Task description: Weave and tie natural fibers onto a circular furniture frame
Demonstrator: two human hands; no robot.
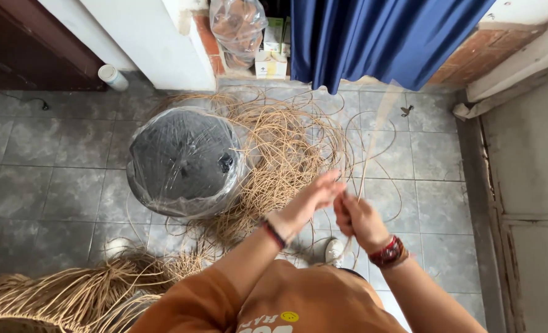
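The grey tiled floor [52, 185] carries a loose tangle of tan rattan strands [280, 154], spread from the foot of the blue curtain [379, 37] at the far edge toward the person. Beside the tangle, on its left, stands a round black object wrapped in clear plastic film [184, 160]. A second, denser bundle of strands [82, 293] lies at the near left corner of the floor.

A single rattan strand [372, 139] rises from the hands; its long axis runs steeply up and away, leaning slightly right toward the curtain (the upper part is motion-blurred, so its end cannot be traced).

The right hand [359, 219] is clenched around the lower part of this strand, knuckles up, with a red beaded bracelet [388, 251] at the wrist. The left hand [314, 197] sits just beside and slightly above it, fingers extended toward the strand; whether they pinch it cannot be told. The right hand is thus the lower grip point, and the strand leads away from both hands toward the far edge.
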